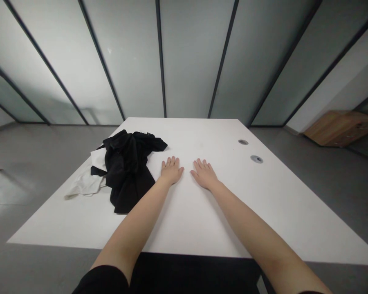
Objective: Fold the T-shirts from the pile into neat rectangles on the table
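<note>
My left hand (171, 170) lies flat and open on the white table (202, 212), palm down, fingers stretched forward. My right hand (204, 174) rests the same way a short gap to its right, open and holding nothing. Just left of my left hand lies a crumpled black garment (127, 167), close to the fingers but not touching them. Under and beside it a white garment (87, 181) spills toward the table's left edge.
Two round grey cable grommets (256, 159) sit in the tabletop at the right rear. Frosted glass partitions with dark frames stand behind the table. A low wooden cabinet (337, 127) is on the floor at far right. Grey floor surrounds the table.
</note>
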Tool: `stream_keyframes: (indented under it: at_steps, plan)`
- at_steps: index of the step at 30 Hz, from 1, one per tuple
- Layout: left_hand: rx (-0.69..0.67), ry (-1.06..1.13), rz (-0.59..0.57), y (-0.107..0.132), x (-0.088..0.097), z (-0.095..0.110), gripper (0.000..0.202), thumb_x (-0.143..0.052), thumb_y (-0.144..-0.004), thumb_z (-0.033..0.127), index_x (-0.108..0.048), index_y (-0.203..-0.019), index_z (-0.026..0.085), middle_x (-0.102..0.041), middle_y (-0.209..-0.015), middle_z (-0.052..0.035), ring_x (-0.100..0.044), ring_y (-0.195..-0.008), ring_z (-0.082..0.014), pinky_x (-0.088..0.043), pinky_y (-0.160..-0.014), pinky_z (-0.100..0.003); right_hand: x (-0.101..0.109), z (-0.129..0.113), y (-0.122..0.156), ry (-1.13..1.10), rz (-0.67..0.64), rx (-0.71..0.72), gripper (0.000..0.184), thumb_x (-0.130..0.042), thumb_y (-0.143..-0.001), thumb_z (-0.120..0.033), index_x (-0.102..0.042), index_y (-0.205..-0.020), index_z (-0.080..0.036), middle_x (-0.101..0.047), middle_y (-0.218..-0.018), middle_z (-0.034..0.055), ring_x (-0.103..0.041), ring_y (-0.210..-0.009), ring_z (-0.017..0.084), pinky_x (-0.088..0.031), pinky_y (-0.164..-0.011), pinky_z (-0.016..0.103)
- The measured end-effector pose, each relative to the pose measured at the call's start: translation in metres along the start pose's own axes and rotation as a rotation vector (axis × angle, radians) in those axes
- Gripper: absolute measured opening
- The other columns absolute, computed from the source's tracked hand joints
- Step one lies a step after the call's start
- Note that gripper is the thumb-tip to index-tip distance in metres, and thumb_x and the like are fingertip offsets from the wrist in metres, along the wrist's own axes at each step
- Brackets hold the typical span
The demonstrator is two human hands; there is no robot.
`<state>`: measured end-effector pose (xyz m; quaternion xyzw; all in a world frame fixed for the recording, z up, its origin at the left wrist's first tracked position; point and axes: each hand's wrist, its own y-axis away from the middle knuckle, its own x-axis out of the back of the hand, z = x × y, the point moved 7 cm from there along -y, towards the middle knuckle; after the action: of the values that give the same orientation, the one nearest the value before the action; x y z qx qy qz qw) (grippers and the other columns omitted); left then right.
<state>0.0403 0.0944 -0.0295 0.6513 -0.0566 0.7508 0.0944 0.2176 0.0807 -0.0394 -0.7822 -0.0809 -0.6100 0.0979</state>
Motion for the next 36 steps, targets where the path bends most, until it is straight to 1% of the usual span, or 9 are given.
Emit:
stream_keyframes:
  at_steps: [7,11,15,19,24,30,33,36]
  plan:
    - [0.005,0.006,-0.007,0.0,0.0,0.001,0.073,-0.029,-0.11,0.05,-0.028,-0.173,0.015,-0.022,-0.18,-0.0176,-0.018,-0.167,-0.0368,-0.016,-0.133,-0.06,-0.002,0.003,-0.002,-0.02,0.04,-0.004,0.065,-0.044,-0.11,-0.051,-0.044,-0.167,-0.021,-0.033,-0.177,0.0169,-0.025,-0.165,0.04,-0.019,-0.132,0.061]
    - [0.006,0.01,0.0,0.0,0.0,0.001,0.072,-0.028,-0.11,0.051,-0.029,-0.173,0.014,-0.022,-0.18,-0.0179,-0.018,-0.167,-0.0363,-0.016,-0.133,-0.06,-0.002,0.002,-0.002,-0.012,0.029,-0.007,0.066,-0.043,-0.11,-0.049,-0.044,-0.167,-0.016,-0.031,-0.177,0.0186,-0.024,-0.165,0.042,-0.019,-0.132,0.061]
    - [0.005,0.01,-0.003,0.0,0.0,0.002,0.072,-0.027,-0.111,0.051,-0.029,-0.173,0.015,-0.022,-0.18,-0.0177,-0.017,-0.167,-0.0364,-0.016,-0.133,-0.06,0.0,0.001,-0.001,0.004,0.023,-0.016,0.065,-0.043,-0.11,-0.048,-0.043,-0.167,-0.017,-0.031,-0.177,0.0176,-0.024,-0.165,0.042,-0.019,-0.132,0.061]
    - [0.002,0.015,-0.013,0.0,0.0,0.001,0.073,-0.027,-0.111,0.051,-0.028,-0.173,0.015,-0.021,-0.18,-0.0177,-0.017,-0.168,-0.0369,-0.016,-0.133,-0.061,-0.001,0.0,-0.002,0.024,0.009,-0.002,0.066,-0.039,-0.111,-0.047,-0.042,-0.167,-0.013,-0.029,-0.177,0.0204,-0.024,-0.164,0.044,-0.02,-0.131,0.063]
    - [-0.003,0.013,-0.021,0.001,0.0,0.001,0.073,-0.027,-0.11,0.05,-0.028,-0.173,0.013,-0.02,-0.18,-0.0188,-0.017,-0.167,-0.0379,-0.017,-0.133,-0.062,-0.001,0.0,-0.002,0.032,-0.002,-0.015,0.065,-0.039,-0.111,-0.047,-0.041,-0.168,-0.017,-0.029,-0.178,0.0174,-0.023,-0.165,0.041,-0.02,-0.131,0.06]
    - [0.001,-0.009,-0.01,0.002,-0.002,-0.001,0.072,-0.029,-0.111,0.049,-0.029,-0.173,0.014,-0.022,-0.18,-0.017,-0.017,-0.168,-0.036,-0.016,-0.133,-0.059,0.001,-0.005,0.0,0.116,-0.066,-0.038,0.067,-0.033,-0.113,-0.048,-0.035,-0.171,-0.013,-0.024,-0.179,0.0186,-0.023,-0.165,0.04,-0.02,-0.131,0.058]
    - [-0.003,-0.006,-0.007,0.001,-0.005,-0.002,0.072,-0.029,-0.111,0.05,-0.028,-0.173,0.013,-0.021,-0.18,-0.0171,-0.017,-0.168,-0.0363,-0.016,-0.134,-0.059,0.002,-0.007,0.001,0.127,-0.061,-0.043,0.066,-0.034,-0.113,-0.047,-0.036,-0.171,-0.015,-0.025,-0.179,0.018,-0.023,-0.165,0.039,-0.02,-0.131,0.056]
    - [-0.006,0.001,0.007,0.0,-0.007,-0.004,0.071,-0.029,-0.111,0.05,-0.03,-0.173,0.015,-0.023,-0.18,-0.017,-0.018,-0.167,-0.0367,-0.017,-0.133,-0.06,0.003,-0.008,0.002,0.133,-0.055,-0.032,0.066,-0.034,-0.113,-0.046,-0.036,-0.17,-0.013,-0.026,-0.179,0.0191,-0.025,-0.165,0.04,-0.021,-0.131,0.056]
